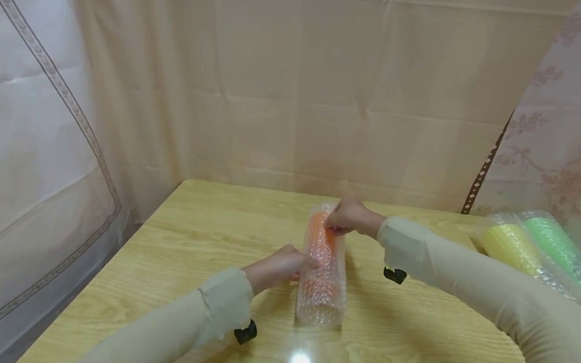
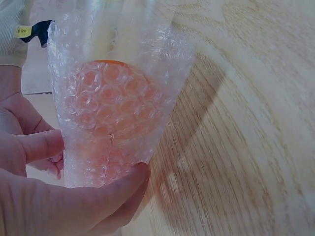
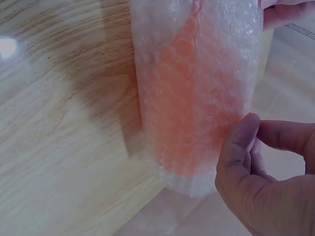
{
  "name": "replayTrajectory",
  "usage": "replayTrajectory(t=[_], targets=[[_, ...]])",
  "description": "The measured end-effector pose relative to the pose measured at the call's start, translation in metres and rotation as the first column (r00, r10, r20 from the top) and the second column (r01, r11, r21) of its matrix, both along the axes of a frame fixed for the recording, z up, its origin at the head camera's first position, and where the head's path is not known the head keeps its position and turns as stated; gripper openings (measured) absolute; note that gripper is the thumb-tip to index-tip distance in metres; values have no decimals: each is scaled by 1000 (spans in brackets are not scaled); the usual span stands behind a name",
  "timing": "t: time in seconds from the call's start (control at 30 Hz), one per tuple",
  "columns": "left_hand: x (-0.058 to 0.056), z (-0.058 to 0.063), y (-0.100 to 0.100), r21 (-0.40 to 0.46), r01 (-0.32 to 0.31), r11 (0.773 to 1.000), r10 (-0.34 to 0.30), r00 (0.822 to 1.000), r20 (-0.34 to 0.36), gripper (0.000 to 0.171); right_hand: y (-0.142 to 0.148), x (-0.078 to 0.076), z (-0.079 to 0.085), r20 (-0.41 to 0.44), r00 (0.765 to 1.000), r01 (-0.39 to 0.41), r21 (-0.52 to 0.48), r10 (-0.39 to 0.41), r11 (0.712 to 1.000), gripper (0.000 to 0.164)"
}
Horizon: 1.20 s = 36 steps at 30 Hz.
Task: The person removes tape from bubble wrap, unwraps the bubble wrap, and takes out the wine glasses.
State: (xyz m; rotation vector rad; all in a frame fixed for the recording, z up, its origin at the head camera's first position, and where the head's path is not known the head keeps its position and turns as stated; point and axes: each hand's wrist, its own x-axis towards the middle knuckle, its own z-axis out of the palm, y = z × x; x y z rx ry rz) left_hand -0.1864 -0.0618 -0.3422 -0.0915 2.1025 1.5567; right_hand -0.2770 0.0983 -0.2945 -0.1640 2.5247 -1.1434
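An orange cylinder-shaped thing in clear bubble wrap [image 1: 322, 257] lies lengthwise on the wooden table, its wrap reaching past the orange at the near end. My left hand [image 1: 284, 264] holds its left side near the middle, and in the left wrist view the thumb [image 2: 115, 189] lies against the wrap. Farther along, my right hand [image 1: 351, 216] comes in from the right and pinches the wrap by the far end. The right wrist view shows its thumb and index finger meeting at the edge of the wrap [image 3: 197, 108]. What the orange thing is cannot be made out.
Yellow [image 1: 511, 247] and green [image 1: 552, 239] bubble-wrapped rolls lie at the right side of the table [image 1: 217, 216]. Beige cloth [image 1: 297, 81] hangs behind the table's far edge. Pale curtains hang at left and right.
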Motion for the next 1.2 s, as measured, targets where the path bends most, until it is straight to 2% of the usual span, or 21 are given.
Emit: replayTrajectory(t=[0.1, 0.3, 0.57, 0.67, 0.73, 0.8, 0.87, 0.93, 1.0, 1.1, 1.2], targets=[[0, -2, 0, 8, -8, 1000, 8, 1000, 6, 46, 0, -1, 0, 0, 1000, -15, -16, 15, 1000, 5], [-1, -4, -1, 21, -23, 999, 24, 1000, -1, 39, 0, -4, 5, -31, 998, -47, -47, 46, 998, 8], [-2, -5, -1, 6, -43, 999, 43, 999, 1, 33, 2, -3, 6, -6, 998, -57, -80, 56, 995, 11], [-2, -3, -1, -24, -46, 999, 45, 998, -37, 30, 3, -2, 6, -6, 998, -61, -84, 61, 995, 10], [-2, 1, -1, -72, -52, 996, 45, 995, -83, 40, 3, -2, 6, -5, 998, -58, -85, 58, 995, 9], [-1, 6, -2, -129, -54, 990, 39, 993, -112, 57, 2, -2, 6, -5, 998, -58, -78, 58, 995, 8], [0, 11, -1, -180, -50, 982, 30, 993, -111, 75, 1, -2, 7, -12, 998, -65, -69, 64, 996, 5], [-1, 14, 2, -198, -34, 980, 14, 995, -100, 79, 1, -2, 8, -25, 997, -74, -56, 73, 996, 4], [-4, 14, 6, -210, -22, 977, 4, 996, -86, 71, 1, -2, 9, -38, 996, -81, -45, 80, 996, 4], [-9, 11, 11, -233, -25, 972, 2, 995, -99, 49, 0, -1, 9, -49, 996, -74, -40, 72, 996, 3], [-11, 7, 13, -240, -32, 970, 9, 995, -96, 42, 0, 0, 7, -46, 997, -67, -48, 65, 997, 3]])
